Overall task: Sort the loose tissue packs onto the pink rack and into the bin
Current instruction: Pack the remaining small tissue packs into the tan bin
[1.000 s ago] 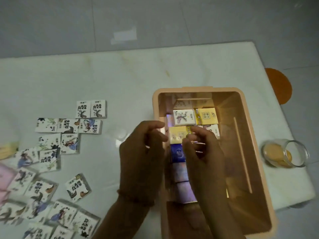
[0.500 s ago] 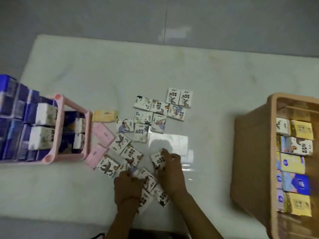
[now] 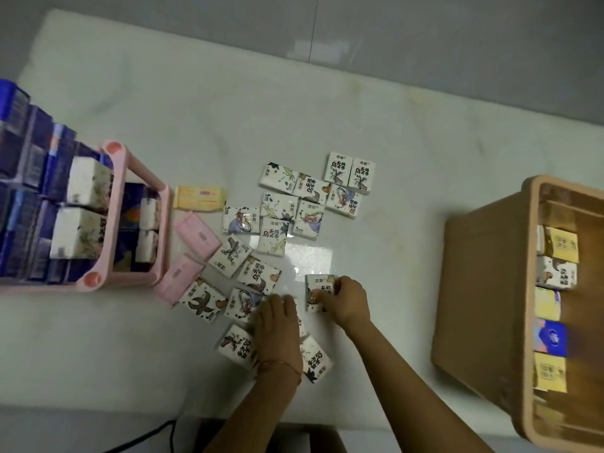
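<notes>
Black cable lies just off the near edge of the white marble table. Two bare forearms reach from that edge into the heap of loose packs. The left hand, with one thin bracelet at the wrist, lies palm down on the nearest packs. Its fingers are close together and point away; whether they grip anything cannot be told. The right hand sits just beside it, knuckles up, fingers curled and pinching one printed pack by its right edge. Whether that pack touches the table cannot be told.

Around and beyond the hands I count at least sixteen white printed packs, that one included. Two lie nearest the edge, one on either side of the left wrist. The rest scatter further off, ending in a pair side by side at the far end. Two pink packs lie at the left of the heap, and one yellow pack lies just beyond them. All three are near the pink rack, which stands at the left edge holding many blue packs and four white ones that show. One tan bin stands well apart at the right. Five packs show in a row inside it: yellow, printed white, pale yellow, blue, yellow. Beyond the far table edge lies grey floor.
</notes>
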`<state>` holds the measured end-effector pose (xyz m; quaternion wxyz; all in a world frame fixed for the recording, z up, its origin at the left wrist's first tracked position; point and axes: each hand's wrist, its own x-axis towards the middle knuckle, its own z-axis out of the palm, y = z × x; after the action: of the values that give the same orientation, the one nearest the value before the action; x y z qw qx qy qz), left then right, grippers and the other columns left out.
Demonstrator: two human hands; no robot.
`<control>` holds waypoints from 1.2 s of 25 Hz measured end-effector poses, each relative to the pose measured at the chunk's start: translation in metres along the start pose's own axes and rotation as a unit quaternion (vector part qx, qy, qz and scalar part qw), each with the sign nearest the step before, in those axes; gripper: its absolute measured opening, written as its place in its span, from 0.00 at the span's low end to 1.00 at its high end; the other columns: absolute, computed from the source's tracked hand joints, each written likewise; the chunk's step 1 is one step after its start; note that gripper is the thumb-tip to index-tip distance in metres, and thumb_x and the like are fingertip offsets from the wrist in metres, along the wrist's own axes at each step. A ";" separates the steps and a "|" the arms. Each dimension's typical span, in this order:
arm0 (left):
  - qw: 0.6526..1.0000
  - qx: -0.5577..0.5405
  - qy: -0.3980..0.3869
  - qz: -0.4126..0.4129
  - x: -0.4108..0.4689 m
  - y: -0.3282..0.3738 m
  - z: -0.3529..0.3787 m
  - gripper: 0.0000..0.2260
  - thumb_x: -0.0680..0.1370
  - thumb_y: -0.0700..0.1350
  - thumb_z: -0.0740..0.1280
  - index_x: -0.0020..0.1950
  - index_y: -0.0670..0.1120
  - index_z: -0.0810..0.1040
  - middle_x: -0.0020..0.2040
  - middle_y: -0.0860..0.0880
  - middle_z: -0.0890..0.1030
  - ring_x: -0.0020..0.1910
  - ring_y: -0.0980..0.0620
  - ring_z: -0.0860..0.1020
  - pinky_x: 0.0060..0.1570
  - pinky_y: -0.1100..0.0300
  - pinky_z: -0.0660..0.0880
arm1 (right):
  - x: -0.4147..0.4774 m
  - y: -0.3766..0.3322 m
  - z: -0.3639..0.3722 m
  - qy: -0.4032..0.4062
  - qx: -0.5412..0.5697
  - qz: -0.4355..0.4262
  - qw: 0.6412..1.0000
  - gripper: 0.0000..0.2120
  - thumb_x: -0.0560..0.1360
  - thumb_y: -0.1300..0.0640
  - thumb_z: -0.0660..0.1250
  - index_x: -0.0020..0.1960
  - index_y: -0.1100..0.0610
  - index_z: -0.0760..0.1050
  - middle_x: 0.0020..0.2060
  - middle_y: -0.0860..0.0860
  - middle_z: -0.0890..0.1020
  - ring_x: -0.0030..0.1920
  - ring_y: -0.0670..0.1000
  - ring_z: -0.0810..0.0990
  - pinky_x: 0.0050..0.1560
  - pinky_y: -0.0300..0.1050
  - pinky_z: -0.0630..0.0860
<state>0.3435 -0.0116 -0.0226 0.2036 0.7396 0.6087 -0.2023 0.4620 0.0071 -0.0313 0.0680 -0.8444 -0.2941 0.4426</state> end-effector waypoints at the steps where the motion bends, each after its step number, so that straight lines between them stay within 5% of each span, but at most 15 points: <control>1: 1.000 0.005 0.006 0.022 0.001 0.001 -0.002 0.37 0.66 0.51 0.76 0.70 0.43 0.64 0.66 0.41 0.68 0.66 0.42 0.67 0.67 0.49 0.64 | -0.001 0.000 -0.011 0.003 0.039 0.009 0.999 0.13 0.72 0.54 0.70 0.34 0.57 0.70 0.35 0.55 0.78 0.43 0.56 0.80 0.43 0.48 0.75; 4: 0.990 -0.141 0.024 -0.001 -0.002 0.011 -0.024 0.33 0.72 0.53 0.68 0.72 0.45 0.58 0.69 0.46 0.65 0.69 0.47 0.62 0.70 0.56 0.57 | -0.021 -0.011 -0.052 0.049 0.150 -0.035 0.987 0.16 0.74 0.55 0.68 0.32 0.60 0.67 0.29 0.52 0.74 0.33 0.48 0.77 0.36 0.39 0.69; 8: 0.886 -0.446 0.115 -0.059 -0.009 0.055 -0.096 0.30 0.63 0.56 0.75 0.59 0.47 0.67 0.54 0.47 0.76 0.53 0.48 0.77 0.48 0.54 0.79 | -0.082 -0.008 -0.136 0.296 0.236 -0.143 0.914 0.09 0.74 0.54 0.68 0.42 0.59 0.73 0.35 0.52 0.75 0.30 0.40 0.73 0.32 0.29 0.66; 10: 0.833 -0.539 0.123 -0.034 -0.019 0.086 -0.136 0.29 0.62 0.52 0.77 0.54 0.50 0.64 0.48 0.49 0.77 0.46 0.50 0.79 0.40 0.58 0.81 | -0.094 0.023 -0.179 0.413 0.294 -0.093 0.857 0.08 0.75 0.52 0.67 0.45 0.57 0.73 0.35 0.51 0.74 0.30 0.40 0.71 0.34 0.30 0.67; 13: 0.807 -0.579 0.044 0.109 -0.045 0.151 -0.178 0.28 0.64 0.48 0.78 0.55 0.52 0.64 0.45 0.56 0.77 0.43 0.57 0.80 0.36 0.70 0.78 | -0.085 0.087 -0.224 0.397 0.451 0.067 0.796 0.12 0.76 0.52 0.66 0.37 0.56 0.71 0.26 0.49 0.76 0.25 0.43 0.72 0.33 0.41 0.70; 16: 0.811 -0.549 -0.054 0.193 -0.067 0.237 -0.168 0.30 0.63 0.50 0.78 0.58 0.51 0.66 0.51 0.56 0.78 0.48 0.59 0.79 0.42 0.72 0.76 | -0.056 0.140 -0.241 0.258 0.593 0.160 0.746 0.16 0.78 0.55 0.62 0.55 0.69 0.75 0.37 0.63 0.78 0.34 0.56 0.79 0.38 0.49 0.75; 18: 0.841 -0.509 -0.085 0.163 -0.061 0.292 -0.141 0.33 0.64 0.53 0.75 0.64 0.47 0.65 0.59 0.50 0.76 0.57 0.53 0.76 0.56 0.58 0.75 | -0.035 0.163 -0.248 0.196 0.641 0.189 0.718 0.20 0.79 0.55 0.60 0.61 0.72 0.72 0.42 0.71 0.77 0.43 0.66 0.79 0.47 0.54 0.77; 20: 0.888 -0.445 -0.094 0.070 -0.035 0.326 -0.110 0.34 0.68 0.52 0.74 0.67 0.43 0.62 0.64 0.43 0.71 0.63 0.45 0.71 0.63 0.50 0.70 | -0.017 0.175 -0.251 0.167 0.676 0.218 0.684 0.14 0.79 0.55 0.61 0.46 0.67 0.74 0.26 0.62 0.78 0.27 0.54 0.80 0.30 0.40 0.78; 22: 0.929 -0.362 -0.078 0.001 -0.013 0.346 -0.086 0.34 0.71 0.51 0.71 0.69 0.39 0.58 0.66 0.39 0.67 0.66 0.41 0.67 0.65 0.50 0.66 | 0.000 0.188 -0.250 0.165 0.708 0.243 0.642 0.15 0.79 0.59 0.60 0.35 0.60 0.67 0.14 0.51 0.70 0.13 0.43 0.68 0.15 0.31 0.66; 25: 0.957 -0.287 -0.026 -0.009 0.003 0.364 -0.070 0.35 0.73 0.52 0.70 0.71 0.38 0.56 0.68 0.38 0.64 0.68 0.40 0.64 0.64 0.51 0.64 | 0.018 0.200 -0.243 0.182 0.669 0.245 0.678 0.19 0.79 0.59 0.62 0.30 0.59 0.64 0.16 0.50 0.70 0.13 0.43 0.67 0.15 0.32 0.65; 27: 0.956 -0.293 -0.017 -0.019 0.007 0.373 -0.067 0.33 0.75 0.50 0.68 0.71 0.38 0.57 0.68 0.38 0.64 0.68 0.40 0.64 0.64 0.52 0.63 | 0.025 0.203 -0.236 0.190 0.625 0.245 0.716 0.15 0.78 0.57 0.63 0.34 0.59 0.67 0.27 0.52 0.74 0.24 0.47 0.74 0.25 0.36 0.72; 30: 0.953 -0.304 0.008 -0.009 0.009 0.376 -0.066 0.22 0.80 0.47 0.60 0.69 0.37 0.62 0.68 0.37 0.66 0.67 0.40 0.66 0.61 0.58 0.59 | 0.032 0.210 -0.226 0.212 0.664 0.244 0.674 0.06 0.76 0.60 0.64 0.41 0.58 0.69 0.35 0.56 0.75 0.33 0.52 0.76 0.36 0.41 0.74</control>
<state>0.7184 -0.0343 0.0486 0.4123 0.6388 0.6495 -0.0034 0.7454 -0.1139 0.0027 0.5608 -0.6901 0.3160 0.3309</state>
